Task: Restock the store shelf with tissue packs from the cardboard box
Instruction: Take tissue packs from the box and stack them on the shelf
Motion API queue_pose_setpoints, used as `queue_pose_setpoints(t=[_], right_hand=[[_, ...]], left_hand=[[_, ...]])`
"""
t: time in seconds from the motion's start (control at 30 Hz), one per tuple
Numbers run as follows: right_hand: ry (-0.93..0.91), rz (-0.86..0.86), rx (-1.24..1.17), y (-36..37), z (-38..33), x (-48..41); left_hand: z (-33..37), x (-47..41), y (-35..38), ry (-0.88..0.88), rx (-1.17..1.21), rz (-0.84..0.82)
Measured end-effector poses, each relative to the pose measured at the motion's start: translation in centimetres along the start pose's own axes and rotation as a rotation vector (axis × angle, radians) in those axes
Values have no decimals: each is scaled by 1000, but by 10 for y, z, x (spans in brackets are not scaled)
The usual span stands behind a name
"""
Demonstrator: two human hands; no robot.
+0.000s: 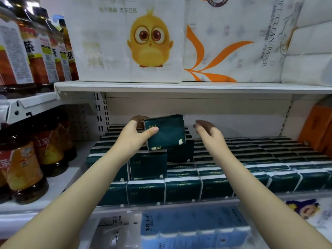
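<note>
1. A white upper shelf board [179,87] ran across the view, and shade fell on the pale back panel [233,112] beneath it.
2. A slotted upright [100,112] stood at the left edge of that panel, with a perforated panel [80,121] just beside it.
3. On the board stood a large white yellow-chick pack [125,42], an orange-leaf pack [224,42] touching it, and plain white rolls [309,51] at far right.
4. The neighbouring left bay carried upper tea bottles [43,51] and lower tea bottles [23,169] on two white shelves.
5. Orange packs [316,128] stood at the right edge. Blue packs [194,229] lay on the tier below.
</note>
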State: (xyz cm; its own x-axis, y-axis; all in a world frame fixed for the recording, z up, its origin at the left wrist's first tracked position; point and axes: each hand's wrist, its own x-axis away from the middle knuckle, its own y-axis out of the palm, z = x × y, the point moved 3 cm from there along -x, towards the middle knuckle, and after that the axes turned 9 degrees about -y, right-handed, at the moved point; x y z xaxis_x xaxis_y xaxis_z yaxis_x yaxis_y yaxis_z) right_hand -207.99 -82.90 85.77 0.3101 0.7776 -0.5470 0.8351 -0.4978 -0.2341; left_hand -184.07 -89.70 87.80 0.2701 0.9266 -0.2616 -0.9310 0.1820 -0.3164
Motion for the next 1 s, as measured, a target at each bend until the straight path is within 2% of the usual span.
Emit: queue_pose_setpoints(t=[0.1,0.2,0.27,0.37,0.53,0.77,0.87,1.0], right_hand=[[54,-205,-130,6,-11,3],[70,-175,-198,-3,-5,7],[117,-103,-233,-15,8,10],[218,-33,-240,-28,33,21],[258,-96,-69,-20,52,41],[219,-184,263,11,49,46],[242,-218,304,22,47,47],[272,-177,338,31,47,42]], left_hand=[[8,4,19,15,52,-76],[12,6,27,23,-15,-146],[12,9,26,32,-181,-219],[2,8,19,70,-583,-274],[-24,3,20,2,-920,-369],[-34,-1,20,38,-959,-375],[-36,-1,19,43,-948,-385],[-36,-1,18,50,-953,-401]])
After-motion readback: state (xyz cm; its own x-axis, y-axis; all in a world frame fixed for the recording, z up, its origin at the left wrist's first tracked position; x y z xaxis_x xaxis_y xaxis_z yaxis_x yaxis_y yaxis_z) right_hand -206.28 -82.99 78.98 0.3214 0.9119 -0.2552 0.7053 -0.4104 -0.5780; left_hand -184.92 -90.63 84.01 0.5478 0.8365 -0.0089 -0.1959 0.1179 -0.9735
